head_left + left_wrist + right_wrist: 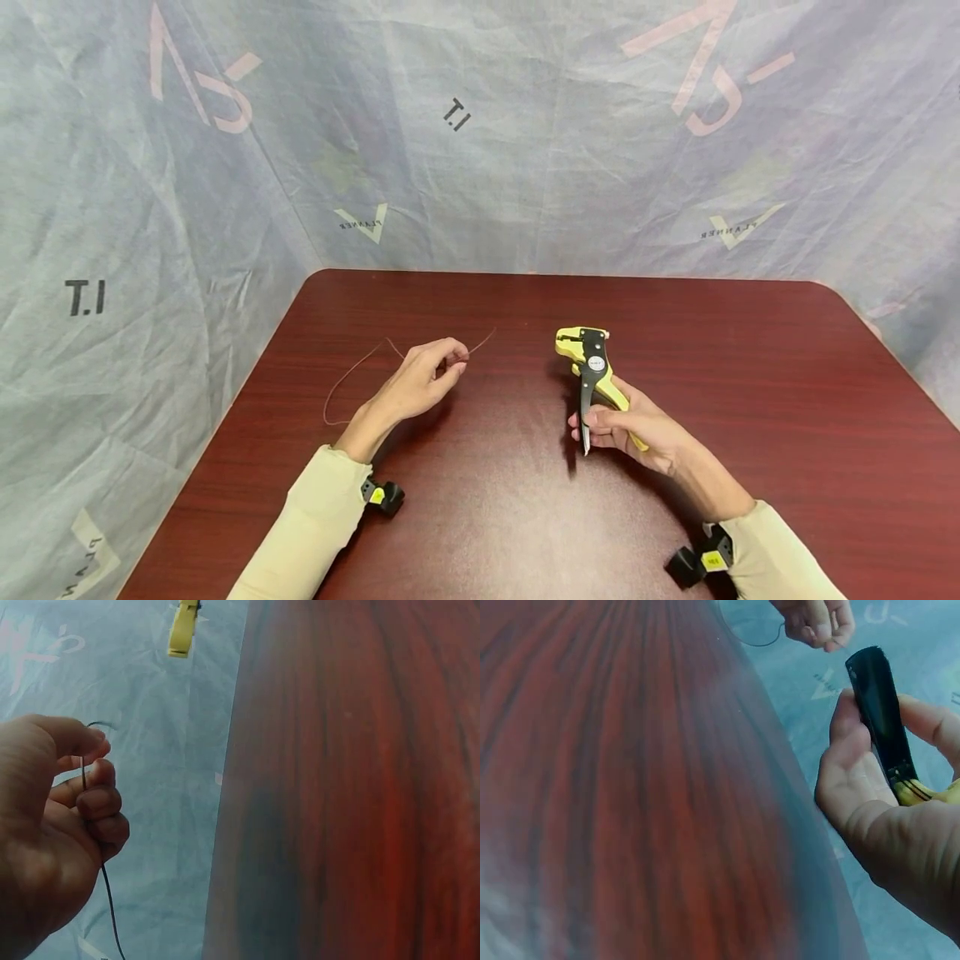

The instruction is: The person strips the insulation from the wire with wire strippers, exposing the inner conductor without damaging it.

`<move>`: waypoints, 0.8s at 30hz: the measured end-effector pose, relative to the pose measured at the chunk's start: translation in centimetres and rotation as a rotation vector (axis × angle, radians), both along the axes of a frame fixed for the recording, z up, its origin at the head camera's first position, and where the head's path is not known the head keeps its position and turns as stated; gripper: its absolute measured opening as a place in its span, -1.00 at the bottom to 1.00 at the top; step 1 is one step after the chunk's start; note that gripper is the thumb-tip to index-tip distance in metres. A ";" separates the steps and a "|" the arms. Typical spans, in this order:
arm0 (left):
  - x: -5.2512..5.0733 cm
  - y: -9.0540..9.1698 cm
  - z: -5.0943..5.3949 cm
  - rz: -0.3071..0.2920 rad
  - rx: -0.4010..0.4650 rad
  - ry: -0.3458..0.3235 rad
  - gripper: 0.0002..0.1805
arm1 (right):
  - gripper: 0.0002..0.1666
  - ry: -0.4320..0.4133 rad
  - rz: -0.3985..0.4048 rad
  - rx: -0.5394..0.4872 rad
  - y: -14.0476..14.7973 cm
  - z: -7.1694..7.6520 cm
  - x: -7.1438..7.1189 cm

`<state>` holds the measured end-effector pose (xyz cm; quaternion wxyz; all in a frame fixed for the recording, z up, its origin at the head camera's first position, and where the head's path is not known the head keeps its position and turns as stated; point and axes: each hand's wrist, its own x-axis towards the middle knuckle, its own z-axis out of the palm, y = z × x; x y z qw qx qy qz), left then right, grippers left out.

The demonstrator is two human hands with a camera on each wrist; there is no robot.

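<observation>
My left hand point(420, 377) pinches a thin wire point(483, 341) between thumb and index finger, above the left half of the table. A short end of the wire point(103, 723) sticks out past the fingertips, and the rest runs down through the curled fingers in the left wrist view. To the right, my right hand point(637, 427) grips a yellow and black wire stripper point(595, 363) by its handles, its head pointing away from me. The black handle point(879, 712) shows in the right wrist view. A gap separates the wire's end from the stripper's head.
The dark red wooden table point(750, 367) has rounded far corners. Behind it and along the left hangs a grey printed sheet point(525, 167). A loop of the wire point(330, 398) trails left of my left hand. Each wrist wears a small black camera point(386, 497).
</observation>
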<state>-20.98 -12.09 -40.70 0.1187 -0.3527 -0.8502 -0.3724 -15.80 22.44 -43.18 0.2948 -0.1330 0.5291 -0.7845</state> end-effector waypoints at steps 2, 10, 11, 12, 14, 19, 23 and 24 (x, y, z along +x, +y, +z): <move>0.0 0.2 0.1 0.014 0.006 0.009 -0.91 | -0.20 0.006 0.016 -0.019 0.0 0.1 0.1; 0.2 0.9 0.4 0.054 0.005 0.008 -0.83 | -0.27 -0.045 0.109 -0.087 -0.2 1.1 0.5; 0.2 0.9 0.4 0.054 0.008 0.008 -0.82 | -0.24 -0.052 0.121 -0.105 -0.2 1.2 0.5; 0.2 1.0 0.4 0.054 0.010 0.011 -0.82 | -0.22 -0.054 0.130 -0.121 -0.3 1.3 0.6; 0.3 1.1 0.5 0.054 0.019 0.014 -0.82 | -0.18 -0.055 0.149 -0.155 -0.4 1.4 0.6; 0.2 1.1 0.4 0.065 0.044 0.006 -0.83 | -0.16 0.010 0.170 -0.176 -0.6 1.6 0.6; 0.3 1.3 0.6 0.074 0.076 -0.009 -0.81 | -0.21 0.052 0.154 -0.124 -1.0 1.9 0.6; 0.4 1.4 0.7 0.076 0.088 -0.008 -0.81 | -0.26 0.058 0.150 -0.105 -1.1 2.0 0.5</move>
